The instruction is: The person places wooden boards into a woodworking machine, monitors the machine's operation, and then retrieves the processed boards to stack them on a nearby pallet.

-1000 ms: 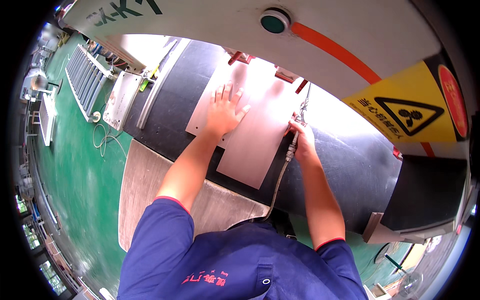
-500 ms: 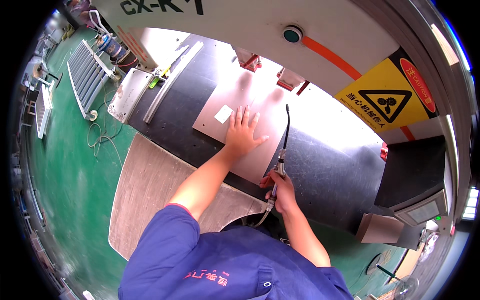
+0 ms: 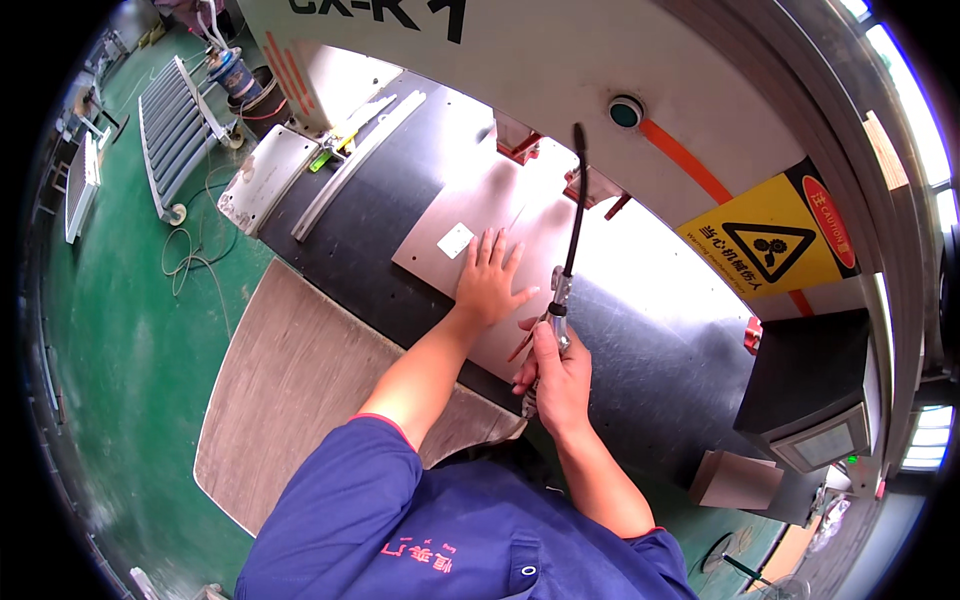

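My left hand [image 3: 487,283] lies flat with fingers spread on a pinkish-brown panel [image 3: 478,203], just beside a small white label [image 3: 456,240]. Wrapped in my right hand [image 3: 560,385] is an air blow gun [image 3: 561,297] with a long, thin black nozzle pointing up and away from me. The gun is held over the panel's right edge, and the nozzle crosses in front of the machine. Part of the gun's handle is hidden by my fingers. The panel rests on a dark machine bed [image 3: 640,350].
A machine housing [image 3: 530,60] with a green button and a yellow warning sign [image 3: 768,240] overhangs the bed. Left of the panel lies a pale metal strip [image 3: 360,165]. A curved wood-grain board [image 3: 300,380] juts out front left. A black box [image 3: 805,385] stands at right.
My right hand has raised the air blow gun, bringing its nozzle higher. My left hand remains flat on the panel, and the whole view has shifted slightly.
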### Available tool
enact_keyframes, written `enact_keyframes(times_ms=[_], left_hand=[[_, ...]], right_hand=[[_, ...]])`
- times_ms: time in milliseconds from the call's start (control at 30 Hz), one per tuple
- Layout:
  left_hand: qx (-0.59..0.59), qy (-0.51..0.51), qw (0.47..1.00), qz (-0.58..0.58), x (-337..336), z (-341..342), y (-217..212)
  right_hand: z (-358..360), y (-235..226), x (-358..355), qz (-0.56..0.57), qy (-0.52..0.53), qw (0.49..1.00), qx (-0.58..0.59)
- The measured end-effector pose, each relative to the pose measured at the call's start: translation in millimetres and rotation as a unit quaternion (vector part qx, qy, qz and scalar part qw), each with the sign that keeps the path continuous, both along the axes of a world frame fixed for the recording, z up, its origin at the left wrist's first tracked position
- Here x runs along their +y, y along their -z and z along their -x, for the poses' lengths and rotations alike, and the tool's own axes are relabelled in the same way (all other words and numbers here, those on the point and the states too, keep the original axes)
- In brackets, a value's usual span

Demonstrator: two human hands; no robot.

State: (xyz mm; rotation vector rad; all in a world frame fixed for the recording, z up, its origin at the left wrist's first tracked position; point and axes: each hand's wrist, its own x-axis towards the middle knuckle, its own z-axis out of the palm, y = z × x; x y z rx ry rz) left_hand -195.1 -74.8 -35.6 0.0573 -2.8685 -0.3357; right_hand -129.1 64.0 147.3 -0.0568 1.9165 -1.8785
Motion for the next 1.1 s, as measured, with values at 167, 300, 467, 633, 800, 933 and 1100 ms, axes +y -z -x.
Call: enact_keyframes(times_ms=[167,300,467,633,800,933,1100], left_hand=[[-0.002,0.005,1.0,-0.004,-1.7,0.2,0.6],[-0.005,0.003,1.0,-0.008,-1.1,0.5,1.5],[-0.013,0.004,1.0,0.0,-0.6,0.3,1.7],[-0.015,0.007,1.0,0.002,-1.4,0.0,0.5],[0.01,0.001,1.0,0.023,-1.7,1.2,10.2],[-0.002,0.003,1.0,0.01,-1.0,0.6,4.9],[-0.008,0.003,1.0,-0.012,0.4,-0.6,-0.4]], right_hand=[[2.6,-15.1,-11.6,0.072,0.022,0.997,-0.015],[-0.2,-17.4,-13.8,0.091,0.035,0.994,-0.039],[-3.8,-18.9,-20.5,0.103,0.053,0.991,-0.06],[-7.3,-30.5,-27.5,0.136,0.078,0.983,-0.093],[-9.3,-43.0,-33.6,0.142,0.081,0.98,-0.117],[-6.0,-39.5,-23.8,0.114,0.036,0.987,-0.112],[-12.0,-25.6,-0.8,0.125,0.008,0.986,-0.115]])
